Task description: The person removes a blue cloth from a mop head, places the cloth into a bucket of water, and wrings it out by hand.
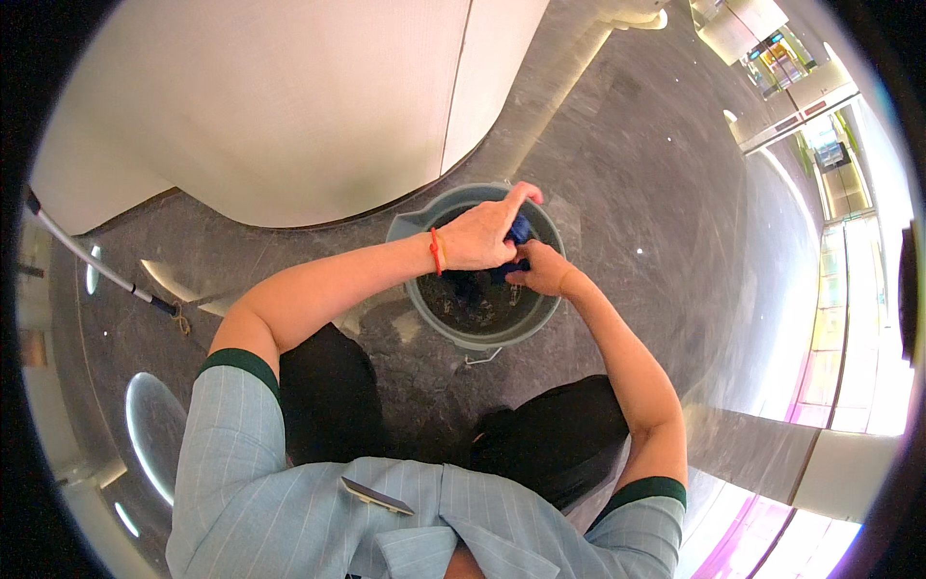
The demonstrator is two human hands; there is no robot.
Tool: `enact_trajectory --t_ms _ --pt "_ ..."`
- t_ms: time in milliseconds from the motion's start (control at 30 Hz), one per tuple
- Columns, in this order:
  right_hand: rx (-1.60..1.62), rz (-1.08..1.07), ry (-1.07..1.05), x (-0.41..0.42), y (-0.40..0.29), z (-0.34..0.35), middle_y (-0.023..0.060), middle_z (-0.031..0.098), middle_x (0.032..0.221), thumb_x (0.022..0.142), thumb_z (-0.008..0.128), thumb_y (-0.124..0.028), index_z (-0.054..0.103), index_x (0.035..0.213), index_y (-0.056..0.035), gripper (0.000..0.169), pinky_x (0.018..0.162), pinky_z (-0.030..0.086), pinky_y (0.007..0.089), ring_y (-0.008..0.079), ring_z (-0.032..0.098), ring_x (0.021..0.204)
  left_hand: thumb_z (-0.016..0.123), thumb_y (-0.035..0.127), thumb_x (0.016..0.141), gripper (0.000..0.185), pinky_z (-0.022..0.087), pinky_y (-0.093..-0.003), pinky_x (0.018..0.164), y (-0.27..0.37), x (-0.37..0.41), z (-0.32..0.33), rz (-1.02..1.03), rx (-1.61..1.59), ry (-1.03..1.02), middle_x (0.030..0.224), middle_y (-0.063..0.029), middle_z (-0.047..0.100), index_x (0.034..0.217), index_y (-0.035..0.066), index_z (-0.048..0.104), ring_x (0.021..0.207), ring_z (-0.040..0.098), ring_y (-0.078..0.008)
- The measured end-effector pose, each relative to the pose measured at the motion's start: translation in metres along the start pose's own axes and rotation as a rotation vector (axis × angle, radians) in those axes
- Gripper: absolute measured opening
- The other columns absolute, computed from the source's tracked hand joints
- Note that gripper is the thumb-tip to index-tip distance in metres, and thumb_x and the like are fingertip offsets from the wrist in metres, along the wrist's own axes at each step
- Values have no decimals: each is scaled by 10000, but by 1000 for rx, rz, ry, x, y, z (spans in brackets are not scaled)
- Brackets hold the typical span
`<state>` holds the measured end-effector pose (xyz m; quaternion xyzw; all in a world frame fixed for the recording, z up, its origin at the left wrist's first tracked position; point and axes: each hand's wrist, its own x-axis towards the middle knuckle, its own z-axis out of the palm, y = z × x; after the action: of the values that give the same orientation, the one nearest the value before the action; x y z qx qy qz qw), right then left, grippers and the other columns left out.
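Note:
A grey plastic bucket [486, 339] with a pouring lip stands on the floor before me, dark liquid inside it. Over its middle, my left hand [479, 233] reaches in with a red string bracelet at the wrist, its fingers curled at a dark blue cloth [519, 230]. My right hand [539, 268] comes over the right side of the bucket, close against the left, and its fingers pinch the same cloth. Part of the cloth is hidden behind my hands and looks dark in the liquid.
A curved white counter [311, 108] rises just beyond the bucket at the upper left. A metal pole [101, 264] with a cord loop slants at the far left. The bucket's wire handle [483, 358] hangs on the near side. Glossy grey stone floor [651, 203] extends to the right.

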<state>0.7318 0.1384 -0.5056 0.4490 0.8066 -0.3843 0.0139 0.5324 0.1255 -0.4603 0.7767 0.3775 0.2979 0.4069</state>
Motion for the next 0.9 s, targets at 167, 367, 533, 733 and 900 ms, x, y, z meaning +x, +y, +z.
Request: enact_trajectory --t_ms 167,367,533,733,900 --pt "40 -118 91 -9 -14 -19 214 575 1109 668 808 -251 609 1078 -6 517 911 449 405 359 559 1062 580 -31 706 633 432 -444 704 28 0 -11 110 -30 69 750 -171 486 1262 106 311 778 577 -369" --pt "24 -155 518 -30 -75 -46 222 514 1103 631 810 -184 424 1182 -5 697 914 440 420 375 516 1090 561 -48 690 658 441 -448 681 38 -6 -21 106 -37 81 777 -171 542 1271 86 283 723 587 -372" --pt "42 -132 371 -9 -71 -30 184 660 994 759 670 -80 407 1181 -47 498 789 483 441 379 631 943 558 -35 698 677 467 -438 702 11 -4 -16 139 -45 131 807 -191 594 1285 91 245 731 598 -377" --pt "-655 172 -304 76 -22 51 170 626 1144 803 586 -95 574 1173 -53 373 850 517 416 320 627 1039 603 60 774 619 469 -420 756 -10 -19 -29 7 193 182 887 -162 574 1297 94 274 824 606 -343" --pt "-685 97 -388 127 38 142 167 468 1384 767 648 -218 500 1308 -2 601 1051 366 418 303 452 1272 606 79 789 580 467 -429 763 -14 -27 -32 -34 129 173 882 -152 575 1285 102 307 821 605 -351"
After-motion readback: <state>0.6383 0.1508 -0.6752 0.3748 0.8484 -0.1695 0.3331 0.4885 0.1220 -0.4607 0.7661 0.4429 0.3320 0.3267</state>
